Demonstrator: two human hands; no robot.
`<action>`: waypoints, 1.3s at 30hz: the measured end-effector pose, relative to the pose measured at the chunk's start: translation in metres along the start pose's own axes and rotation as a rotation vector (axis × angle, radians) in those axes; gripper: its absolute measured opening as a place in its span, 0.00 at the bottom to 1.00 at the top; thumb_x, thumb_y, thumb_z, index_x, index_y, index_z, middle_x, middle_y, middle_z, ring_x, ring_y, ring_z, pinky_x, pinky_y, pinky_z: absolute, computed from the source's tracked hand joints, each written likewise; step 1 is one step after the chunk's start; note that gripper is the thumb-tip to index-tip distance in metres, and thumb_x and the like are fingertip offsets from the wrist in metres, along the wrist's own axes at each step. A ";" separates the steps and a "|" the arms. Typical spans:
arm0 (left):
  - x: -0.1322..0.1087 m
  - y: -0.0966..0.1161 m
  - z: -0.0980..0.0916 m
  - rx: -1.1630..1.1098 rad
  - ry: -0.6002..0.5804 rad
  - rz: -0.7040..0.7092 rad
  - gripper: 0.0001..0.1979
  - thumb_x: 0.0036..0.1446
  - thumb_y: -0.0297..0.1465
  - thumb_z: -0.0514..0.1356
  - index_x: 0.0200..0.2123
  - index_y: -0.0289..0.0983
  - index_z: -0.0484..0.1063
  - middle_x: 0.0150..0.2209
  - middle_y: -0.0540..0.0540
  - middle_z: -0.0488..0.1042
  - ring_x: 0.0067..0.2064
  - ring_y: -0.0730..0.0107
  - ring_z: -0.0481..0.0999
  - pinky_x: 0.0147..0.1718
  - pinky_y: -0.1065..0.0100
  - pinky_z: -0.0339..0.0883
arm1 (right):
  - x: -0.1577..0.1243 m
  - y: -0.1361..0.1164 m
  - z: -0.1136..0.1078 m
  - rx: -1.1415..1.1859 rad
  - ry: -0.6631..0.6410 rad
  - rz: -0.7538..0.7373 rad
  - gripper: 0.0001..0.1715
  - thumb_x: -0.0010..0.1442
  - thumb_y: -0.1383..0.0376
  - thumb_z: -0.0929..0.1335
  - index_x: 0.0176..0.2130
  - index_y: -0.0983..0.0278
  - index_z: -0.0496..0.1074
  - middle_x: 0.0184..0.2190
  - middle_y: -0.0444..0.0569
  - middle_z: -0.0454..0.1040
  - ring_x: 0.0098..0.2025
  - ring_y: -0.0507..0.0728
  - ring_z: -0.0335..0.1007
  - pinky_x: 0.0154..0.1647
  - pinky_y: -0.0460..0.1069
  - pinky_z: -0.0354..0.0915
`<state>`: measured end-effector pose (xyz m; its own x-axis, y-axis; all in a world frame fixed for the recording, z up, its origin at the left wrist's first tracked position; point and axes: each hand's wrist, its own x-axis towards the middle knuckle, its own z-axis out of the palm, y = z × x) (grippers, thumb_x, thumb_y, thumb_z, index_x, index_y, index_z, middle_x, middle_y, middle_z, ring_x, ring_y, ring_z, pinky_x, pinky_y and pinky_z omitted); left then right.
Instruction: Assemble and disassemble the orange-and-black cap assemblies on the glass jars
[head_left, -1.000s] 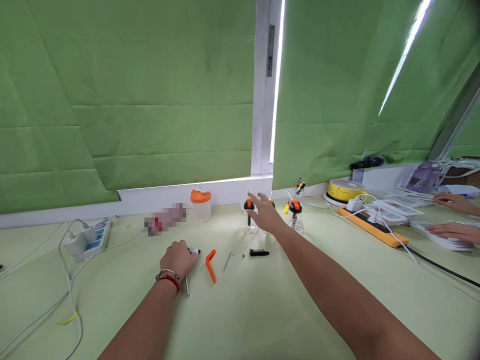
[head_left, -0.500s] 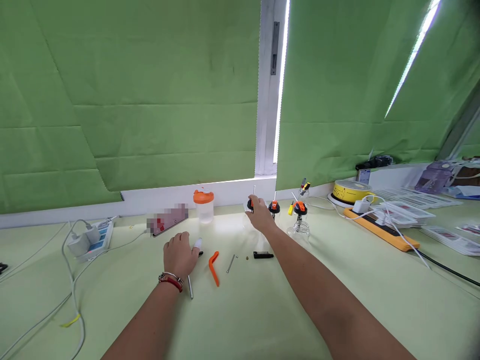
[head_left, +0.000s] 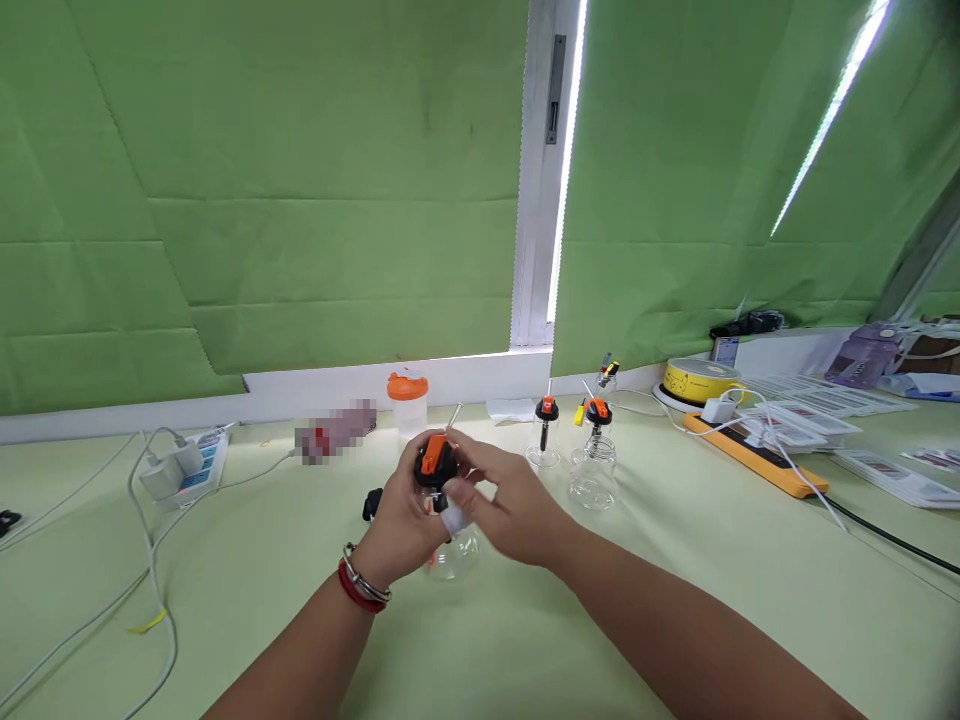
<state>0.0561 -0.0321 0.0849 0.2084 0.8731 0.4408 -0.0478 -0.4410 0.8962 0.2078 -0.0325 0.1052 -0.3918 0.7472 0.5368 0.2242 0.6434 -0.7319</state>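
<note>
A clear glass bottle (head_left: 452, 560) with a black-and-orange lid (head_left: 435, 460) stands upright between my hands. A thin metal rod (head_left: 454, 415) slants up from the lid. My left hand (head_left: 405, 525) is wrapped round the bottle just under the lid, with a white wrap on its thumb. My right hand (head_left: 517, 500) grips the lid area from the right, thumb in front and fingers partly hidden behind. Beside my left hand lies a small black part (head_left: 371, 503). Something orange shows faintly through the glass.
Two similar lidded bottles stand to the right, one slim (head_left: 544, 455) and one wider (head_left: 594, 490). Behind my hands is an orange-topped plastic cup (head_left: 409, 400). A white power strip (head_left: 206, 465) with cables lies left, an orange power strip (head_left: 757, 455) right.
My right hand has come back from the rear of the table with the lidded bottle. My left hand has moved right and taken hold of it too.
</note>
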 end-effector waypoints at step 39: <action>-0.036 -0.068 -0.019 -0.603 -0.093 -0.705 0.08 0.50 0.33 0.59 0.31 0.34 0.69 0.27 0.45 0.73 0.25 0.65 0.74 0.27 0.65 0.65 | -0.053 0.119 0.000 0.649 -0.051 0.704 0.21 0.41 0.57 0.74 0.29 0.65 0.66 0.19 0.40 0.66 0.18 0.46 0.58 0.17 0.43 0.61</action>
<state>0.0335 -0.0299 0.0091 0.4586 0.8663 -0.1980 -0.3742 0.3904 0.8412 0.2548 0.0049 -0.0105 -0.3972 0.9095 -0.1225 -0.1089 -0.1792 -0.9778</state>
